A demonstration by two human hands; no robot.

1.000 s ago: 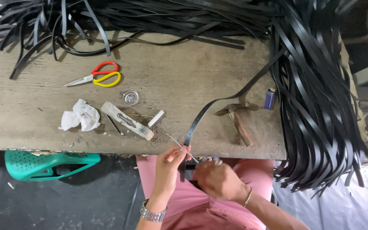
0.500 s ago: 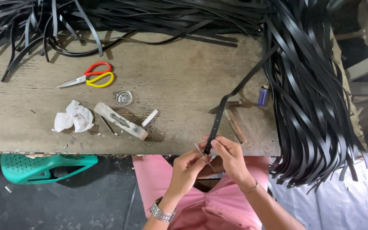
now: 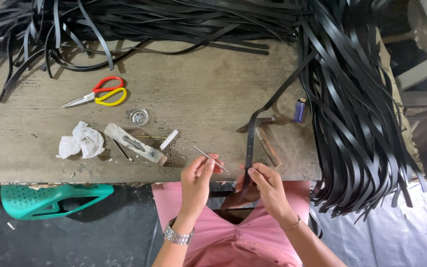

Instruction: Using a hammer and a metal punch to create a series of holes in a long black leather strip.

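Observation:
My left hand (image 3: 199, 174) pinches a thin metal awl (image 3: 209, 158) at the table's front edge, its tip pointing up and left. My right hand (image 3: 267, 187) grips the end of a black strap (image 3: 251, 138) with small holes along it. That strap runs up across the wooden table (image 3: 193, 94) to the heap of black straps (image 3: 357, 118) hanging over the right side. The two hands are a few centimetres apart, above my pink-clad lap.
On the table lie red and yellow scissors (image 3: 100, 93), a small round metal lid (image 3: 138, 117), crumpled white paper (image 3: 82, 140), a worn wooden block (image 3: 133, 144), a hammer (image 3: 263, 136) and a blue lighter (image 3: 299, 110). More black straps (image 3: 124, 24) pile along the far edge. A green plastic stool (image 3: 50, 200) stands lower left.
My hands came together at the strap's end, then drew apart. The left hand now holds the awl clear to the left, and the right hand keeps the strap end.

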